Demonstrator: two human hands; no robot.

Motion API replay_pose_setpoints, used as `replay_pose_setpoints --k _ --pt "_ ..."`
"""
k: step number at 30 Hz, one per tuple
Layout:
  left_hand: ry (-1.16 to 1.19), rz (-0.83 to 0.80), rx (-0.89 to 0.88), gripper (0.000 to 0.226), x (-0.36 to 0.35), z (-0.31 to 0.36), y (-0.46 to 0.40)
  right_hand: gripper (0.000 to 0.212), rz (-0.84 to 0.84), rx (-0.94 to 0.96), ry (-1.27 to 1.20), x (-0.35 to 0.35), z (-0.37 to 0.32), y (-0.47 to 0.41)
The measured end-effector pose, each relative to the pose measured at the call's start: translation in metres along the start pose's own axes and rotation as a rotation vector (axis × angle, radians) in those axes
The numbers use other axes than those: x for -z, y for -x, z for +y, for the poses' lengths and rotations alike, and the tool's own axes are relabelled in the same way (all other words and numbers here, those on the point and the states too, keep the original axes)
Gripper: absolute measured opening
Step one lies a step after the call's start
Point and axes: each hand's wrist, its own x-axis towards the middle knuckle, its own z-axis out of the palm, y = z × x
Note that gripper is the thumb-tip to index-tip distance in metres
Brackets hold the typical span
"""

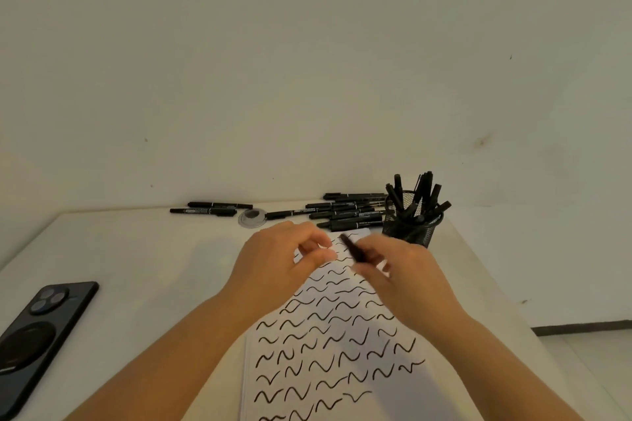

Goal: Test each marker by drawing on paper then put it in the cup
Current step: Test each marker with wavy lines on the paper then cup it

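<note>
A white paper (342,369) covered with several rows of black squiggles lies in front of me. My right hand (403,280) grips a black marker (352,247) that points up and to the left over the paper's far end. My left hand (280,260) hovers just left of the marker's tip with fingers curled; whether it pinches anything is blurred. A black mesh cup (412,227) holding several markers stands at the far right. A pile of loose black markers (349,212) lies to the left of the cup.
Two more markers (212,208) lie at the far left near the wall. A small round lid (252,216) sits between the marker groups. A dark phone (37,335) lies at the near left. The table's right edge (506,301) drops to the floor.
</note>
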Motion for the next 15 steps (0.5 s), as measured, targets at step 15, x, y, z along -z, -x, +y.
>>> replay_pose_setpoints --k 15 --pt "-0.313 -0.310 0.092 0.025 -0.080 -0.067 -0.115 0.027 0.591 -0.270 -0.467 0.047 0.052 -0.039"
